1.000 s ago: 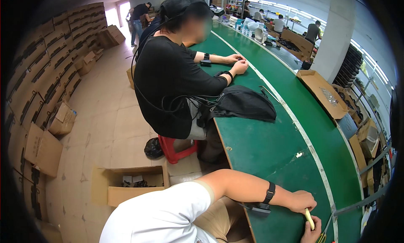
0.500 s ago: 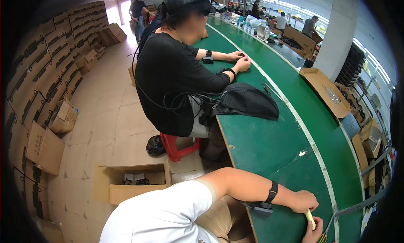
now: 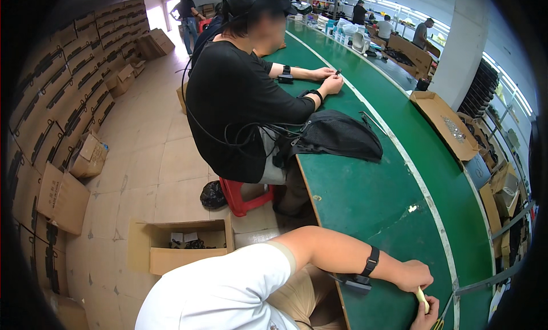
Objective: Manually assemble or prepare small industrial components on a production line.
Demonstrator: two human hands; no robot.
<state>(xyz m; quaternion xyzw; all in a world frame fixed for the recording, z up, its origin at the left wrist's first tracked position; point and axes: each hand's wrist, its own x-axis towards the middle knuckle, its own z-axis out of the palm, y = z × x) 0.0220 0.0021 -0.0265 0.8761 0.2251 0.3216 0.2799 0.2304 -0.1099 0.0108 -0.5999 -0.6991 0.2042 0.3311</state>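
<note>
My left hand point(image 3: 415, 275) is closed, gripping the upper end of a pale yellow, narrow piece point(image 3: 423, 299) whose exact kind I cannot make out. The fingers of my right hand point(image 3: 426, 315) close round its lower end, close to the bottom of the picture. Both hands are just above the green worktable point(image 3: 377, 216). Beside my right hand lie scissors point(image 3: 439, 323) with yellow handles, partly cut off by the picture's edge. A black strap with a small dark box point(image 3: 355, 283) is round my left wrist.
A co-worker in black sits further along the table, holding a small dark item point(image 3: 338, 73). A black bag point(image 3: 341, 137) rests between us. An open carton point(image 3: 188, 260) stands on the floor to my left. Shallow cardboard point(image 3: 442, 121) with small clear pieces lies across the table.
My hands keep nearly the same grip on the yellow piece. The view has shifted slightly. The co-worker's hands now show a small dark item raised between the fingers.
</note>
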